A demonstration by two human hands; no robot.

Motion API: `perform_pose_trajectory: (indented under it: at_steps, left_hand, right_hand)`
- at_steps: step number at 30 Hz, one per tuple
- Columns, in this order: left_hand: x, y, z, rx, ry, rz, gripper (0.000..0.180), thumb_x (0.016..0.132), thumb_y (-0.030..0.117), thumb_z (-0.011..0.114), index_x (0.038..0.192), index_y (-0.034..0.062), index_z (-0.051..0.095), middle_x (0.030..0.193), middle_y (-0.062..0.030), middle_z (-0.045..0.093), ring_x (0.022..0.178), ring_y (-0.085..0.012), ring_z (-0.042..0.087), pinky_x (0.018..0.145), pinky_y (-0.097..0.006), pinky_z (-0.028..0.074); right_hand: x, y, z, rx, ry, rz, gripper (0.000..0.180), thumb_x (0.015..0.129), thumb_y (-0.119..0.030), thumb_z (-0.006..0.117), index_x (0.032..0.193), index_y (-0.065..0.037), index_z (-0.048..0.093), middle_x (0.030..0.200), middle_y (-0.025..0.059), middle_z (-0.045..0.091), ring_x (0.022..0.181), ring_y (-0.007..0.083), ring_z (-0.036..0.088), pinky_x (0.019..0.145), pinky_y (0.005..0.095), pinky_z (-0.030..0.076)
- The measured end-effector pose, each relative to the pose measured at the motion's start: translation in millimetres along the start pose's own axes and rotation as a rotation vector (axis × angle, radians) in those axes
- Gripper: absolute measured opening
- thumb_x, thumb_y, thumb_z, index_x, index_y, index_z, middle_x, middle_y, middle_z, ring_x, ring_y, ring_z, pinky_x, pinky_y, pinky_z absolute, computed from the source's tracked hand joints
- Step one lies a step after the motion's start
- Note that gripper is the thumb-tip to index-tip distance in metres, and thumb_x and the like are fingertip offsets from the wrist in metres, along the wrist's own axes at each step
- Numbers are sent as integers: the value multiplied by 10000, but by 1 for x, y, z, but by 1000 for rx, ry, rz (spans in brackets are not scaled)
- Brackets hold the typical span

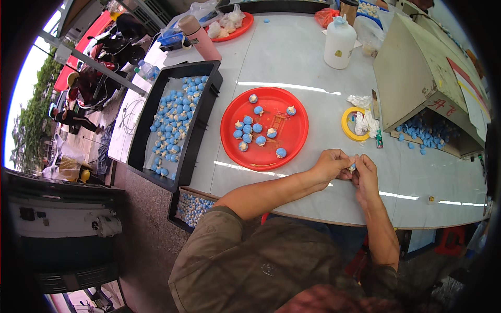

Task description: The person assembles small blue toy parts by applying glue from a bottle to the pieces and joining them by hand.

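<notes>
Close together over the near part of the table, my left hand (332,165) and my right hand (366,176) pinch one small blue-and-white ball (352,167) between their fingertips. Fingers cover most of it. Left of my hands lies a round red plate (297,141) with several blue balls (248,129), each with a cream-white ruffled part. Farther left, a black tray (204,99) lined with white sheet holds many more of these balls (180,112).
A metal box (417,68) with loose blue pieces (428,130) at its opening stands right. Near it lie yellow tape (345,125) and crumpled tissue (368,122). A white bottle (338,44) and pink flask (202,41) stand farther back. Below the tray sits another full bin (194,207).
</notes>
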State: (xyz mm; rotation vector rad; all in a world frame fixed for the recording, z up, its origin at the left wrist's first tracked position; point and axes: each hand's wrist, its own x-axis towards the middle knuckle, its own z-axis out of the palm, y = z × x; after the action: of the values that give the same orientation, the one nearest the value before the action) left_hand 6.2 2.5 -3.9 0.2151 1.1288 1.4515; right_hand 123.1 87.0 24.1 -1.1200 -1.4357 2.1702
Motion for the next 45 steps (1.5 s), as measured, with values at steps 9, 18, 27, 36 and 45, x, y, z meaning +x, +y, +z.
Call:
perform_pose_trajectory:
  at_steps: [9,18,27,36,45]
  left_hand:
    - [1,-3,-2,4,-46,17,195,926,202,642,912,24,565,829,-87,629,683,-145,641,629,-265,557]
    - [4,9,-8,106,38,268,255,932,201,634,1047,-6,540,971,-116,638,848,-167,654,744,-283,551]
    - [8,10,-12,121,-88,330,220,925,118,631,1067,-28,548,1039,-127,641,935,-161,638,847,-294,548]
    - [6,20,-7,309,-144,237,214,903,40,632,1071,-84,582,1001,-165,663,906,-204,687,773,-258,569]
    - [8,9,-7,382,-81,280,170,892,-4,625,1033,-92,587,957,-155,670,879,-182,681,802,-257,571]
  right_hand:
    - [-1,2,2,2,45,-16,298,973,-245,542,697,-186,448,616,-97,411,491,-8,347,419,180,226]
    - [2,-3,1,97,52,-13,190,961,-244,570,833,-116,512,656,-39,457,480,44,377,419,196,250]
    - [8,-7,-25,19,-214,-143,171,948,-156,579,1061,-40,523,750,15,574,575,66,507,485,199,374]
    - [14,-13,-43,-238,-275,-175,176,921,-93,586,1058,13,561,825,55,638,634,66,559,529,206,447]
    - [18,-3,-40,-251,-281,-208,118,903,-33,565,1009,18,554,859,70,646,689,68,578,561,212,469]
